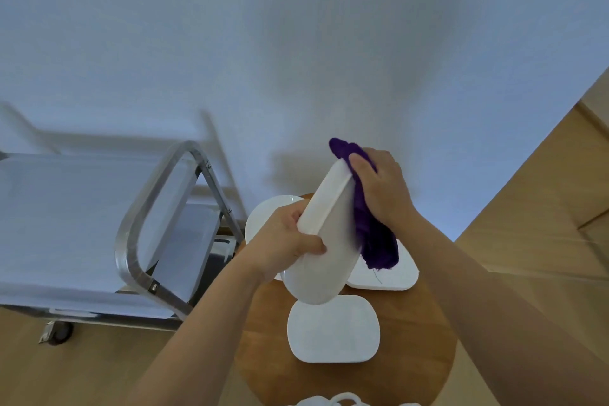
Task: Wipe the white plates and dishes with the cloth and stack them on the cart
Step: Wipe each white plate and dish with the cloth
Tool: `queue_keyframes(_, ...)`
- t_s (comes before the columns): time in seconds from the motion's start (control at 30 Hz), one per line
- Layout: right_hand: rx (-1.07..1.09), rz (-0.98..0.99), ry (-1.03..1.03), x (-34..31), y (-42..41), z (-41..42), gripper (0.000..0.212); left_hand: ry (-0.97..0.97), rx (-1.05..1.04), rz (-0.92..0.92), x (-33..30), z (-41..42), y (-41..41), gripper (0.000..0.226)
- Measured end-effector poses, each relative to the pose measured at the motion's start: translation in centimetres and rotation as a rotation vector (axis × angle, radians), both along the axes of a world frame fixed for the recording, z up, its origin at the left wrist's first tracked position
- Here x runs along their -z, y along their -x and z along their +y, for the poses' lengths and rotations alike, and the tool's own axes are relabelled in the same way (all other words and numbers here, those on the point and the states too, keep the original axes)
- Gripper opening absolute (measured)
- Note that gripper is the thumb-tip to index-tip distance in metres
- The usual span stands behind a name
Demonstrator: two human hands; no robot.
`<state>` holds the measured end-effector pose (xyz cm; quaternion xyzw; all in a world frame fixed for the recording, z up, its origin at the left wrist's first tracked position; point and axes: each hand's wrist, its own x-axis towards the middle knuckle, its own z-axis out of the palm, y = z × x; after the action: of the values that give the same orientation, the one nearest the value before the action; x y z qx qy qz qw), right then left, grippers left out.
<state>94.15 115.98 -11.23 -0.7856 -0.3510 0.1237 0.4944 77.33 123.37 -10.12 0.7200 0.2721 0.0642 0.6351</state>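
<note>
Left hand (286,242) gripping smooth oblong white dish (321,241), right hand (384,184) pinching fuzzy purple cloth (372,227) against its rim

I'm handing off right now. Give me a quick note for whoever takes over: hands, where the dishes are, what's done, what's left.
Left hand grips the long white dish, held tilted above the round table.
Right hand presses the purple cloth against the dish's far side; wiping is under way.
On the table: a round plate at the far left, a square plate near the middle, another plate partly hidden behind the cloth. More white ware shows at the bottom edge, too cut off to identify.
The cart stands to the left; no dishes are visible on it.
Left: finish this dish, put it on the cart, then wipe and stack the rest.
</note>
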Motion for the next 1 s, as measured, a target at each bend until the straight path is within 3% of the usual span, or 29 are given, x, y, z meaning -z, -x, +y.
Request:
queue_keyframes(0.1,0.074,0.389,-0.045,-0.2,-0.8,-0.3,0.036,0.053,-0.072,-0.07,0.2,-0.2,-0.3,0.051)
queue_keyframes(0.2,0.144,0.519,-0.128,0.5,-0.5,-0.3,0.032,0.128,-0.151,-0.139,0.6,-0.5,-1.1,0.049)
queue_keyframes(0.3,0.135,0.568,-0.218,1.5,0.5,-0.2,0.047,0.245,-0.251,-0.225,1.2,-0.8,-2.1,0.05)
queue_keyframes(0.43,0.027,0.599,-0.172,2.6,1.2,-0.5,0.065,0.37,-0.368,-0.336,1.6,-0.8,-3.2,0.047)
queue_keyframes(0.6,-0.052,0.729,-0.177,3.4,1.3,-1.3,0.052,0.422,-0.472,-0.387,2.3,-1.4,-3.9,0.03)
queue_keyframes(0.67,-0.09,0.787,-0.214,2.9,0.5,-2.1,0.046,0.527,-0.434,-0.391,2.5,-1.3,-3.3,0.024)
queue_keyframes(0.8,-0.388,0.721,-0.016,0.4,-2.1,-4.0,0.043,0.952,-0.156,-0.319,2.2,0.7,-0.9,0.061)
queue_keyframes(0.87,-0.496,0.679,0.098,-0.7,-2.7,-4.2,0.032,0.987,-0.094,-0.26,2.4,1.5,-0.5,0.059)
queue_keyframes(1.0,-0.362,0.63,0.078,-0.7,-2.5,-3.6,0.019,0.938,-0.151,-0.226,1.8,1.7,-1.6,0.061)
